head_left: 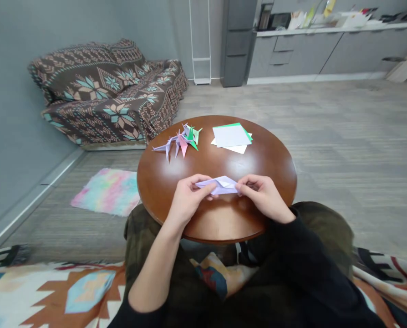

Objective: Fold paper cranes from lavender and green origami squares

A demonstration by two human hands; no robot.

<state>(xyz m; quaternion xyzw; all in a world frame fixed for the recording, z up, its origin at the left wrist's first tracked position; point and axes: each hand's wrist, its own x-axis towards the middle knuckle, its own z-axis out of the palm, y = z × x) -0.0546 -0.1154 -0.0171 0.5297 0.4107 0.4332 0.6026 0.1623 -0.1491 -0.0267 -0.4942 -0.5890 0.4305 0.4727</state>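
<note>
A half-folded lavender paper piece (220, 185) is held over the near part of the round brown wooden table (265, 159). My left hand (189, 197) pinches its left end, fingers closed on the paper. My right hand (261, 194) pinches its right end in the same way. Further back on the table lie several finished folded paper figures (181, 140) in lavender, pink and green. A small stack of flat paper sheets (231, 136), lavender on top with green and white under it, lies at the back right of the table.
A sofa with a patterned brown cover (111, 91) stands at the left against the grey wall. A pastel mat (106, 191) lies on the floor left of the table. Grey cabinets and a cluttered counter (326, 27) run along the far wall. A patterned blanket (53, 291) surrounds my legs.
</note>
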